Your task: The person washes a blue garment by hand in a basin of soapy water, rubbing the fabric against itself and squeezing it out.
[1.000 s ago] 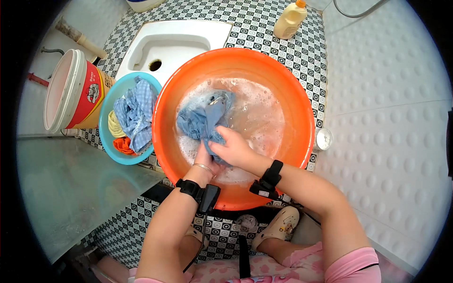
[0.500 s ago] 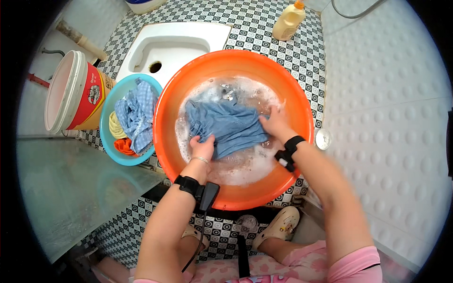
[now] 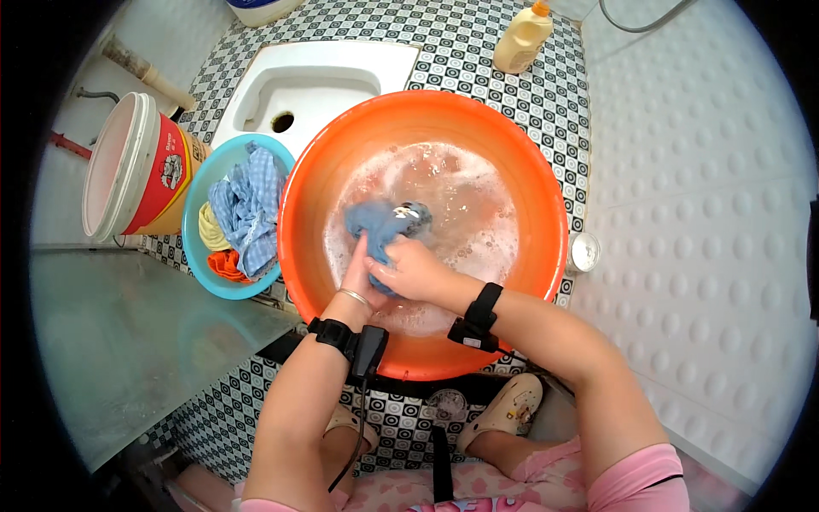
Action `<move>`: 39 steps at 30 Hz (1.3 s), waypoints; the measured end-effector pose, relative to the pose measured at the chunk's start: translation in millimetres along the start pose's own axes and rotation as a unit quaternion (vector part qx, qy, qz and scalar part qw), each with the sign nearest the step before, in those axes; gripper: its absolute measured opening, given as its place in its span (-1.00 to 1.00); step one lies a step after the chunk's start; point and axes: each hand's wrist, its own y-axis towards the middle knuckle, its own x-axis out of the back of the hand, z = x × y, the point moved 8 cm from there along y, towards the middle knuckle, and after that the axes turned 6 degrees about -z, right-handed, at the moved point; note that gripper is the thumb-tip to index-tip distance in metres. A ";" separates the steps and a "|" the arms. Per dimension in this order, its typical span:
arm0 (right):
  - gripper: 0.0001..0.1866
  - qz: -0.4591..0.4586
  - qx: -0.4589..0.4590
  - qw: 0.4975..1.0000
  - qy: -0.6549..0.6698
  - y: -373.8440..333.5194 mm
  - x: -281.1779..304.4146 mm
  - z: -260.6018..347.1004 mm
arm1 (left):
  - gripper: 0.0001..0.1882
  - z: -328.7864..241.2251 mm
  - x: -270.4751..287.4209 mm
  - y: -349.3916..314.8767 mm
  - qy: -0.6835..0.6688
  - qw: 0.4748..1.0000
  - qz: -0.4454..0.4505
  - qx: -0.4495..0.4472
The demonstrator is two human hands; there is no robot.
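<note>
A wet blue garment (image 3: 375, 220) is bunched up in the left half of the large orange basin (image 3: 529, 162), partly sunk in soapy water (image 3: 456, 200). My left hand (image 3: 360, 277) grips its near left side, fingers partly hidden by the cloth. Across from it, my right hand (image 3: 412, 269) is closed on the same cloth, so both hands press close together. The far end of the garment lies in the water and looks slightly blurred. Suds float around it.
Left of the basin stands a light blue tub (image 3: 196, 247) with checked, yellow and orange clothes. Beyond are a red-and-yellow bucket (image 3: 158, 183) and a white squat toilet (image 3: 320, 55). A cream bottle (image 3: 522, 41) stands far right; a small clear cup (image 3: 583, 253) sits by the wall.
The garment was spread wide across the water between both hands. My right hand has swung left to meet my left hand, and the cloth is now gathered into a bunch.
</note>
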 end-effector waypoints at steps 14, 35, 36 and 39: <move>-0.19 -0.143 -0.319 0.915 -0.203 -11.9 129.1 -164.9 | -0.16 1.4 30.8 21.8 0.417 0.869 -0.261 -0.054; -0.91 -0.025 0.143 0.971 -0.188 7.3 48.3 -18.6 | -0.38 -3.6 -20.6 19.5 0.090 0.994 -0.035 -0.057; -0.86 -0.028 0.056 0.965 -0.253 10.9 68.6 -38.1 | -0.37 -26.2 -11.7 22.0 0.276 0.946 -0.100 -0.137; -0.76 -0.054 -0.168 0.929 -0.324 -8.7 133.5 -101.6 | -0.34 -63.6 -15.6 19.9 0.456 0.837 -0.172 -0.250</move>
